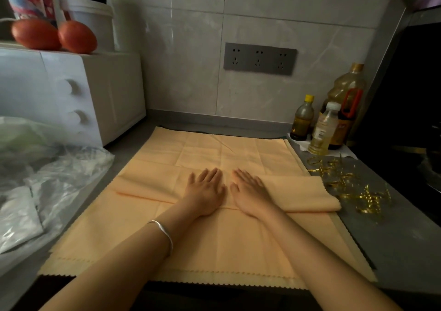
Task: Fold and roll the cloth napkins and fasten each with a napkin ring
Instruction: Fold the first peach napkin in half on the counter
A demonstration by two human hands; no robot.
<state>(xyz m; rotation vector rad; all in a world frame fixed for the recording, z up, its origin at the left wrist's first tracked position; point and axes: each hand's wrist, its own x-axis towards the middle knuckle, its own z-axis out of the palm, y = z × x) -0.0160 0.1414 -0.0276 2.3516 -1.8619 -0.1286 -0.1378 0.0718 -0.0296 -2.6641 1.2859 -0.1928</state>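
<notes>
In the middle of the frame, the left hand (205, 191) and the right hand (250, 194) lie palm-down side by side, nearly touching. Their fingers are straight, together and pointing away from the person, and they press flat on the cloth without gripping anything. A thin silver bangle (164, 234) sits on the left wrist.

Under both palms is a folded band of peach-orange cloth napkin (305, 194). Its long axis runs left to right across the frame and the hands rest at about its midpoint. Its right end is a thick, rounded fold that overhangs the edge of the cloth beneath, and its left end lies flatter. The band rests on a larger spread peach-orange napkin with a zigzag-cut hem (226, 244), and a second cloth edge along the right side suggests more than one layer.

Just right of the band's thick end, a scatter of gold metal napkin rings (343, 179) lies on the dark grey countertop (393, 239). The right hand is the nearer one to them. A roll would probably have to travel along the band's length from one short end, so a hand must first shift sideways to an end.

At upper right stand three oil bottles (346, 91). On the left are crumpled clear plastic bags (47, 179) and a white countertop oven (71, 91), with two red tomatoes (77, 36) on top of the oven.
</notes>
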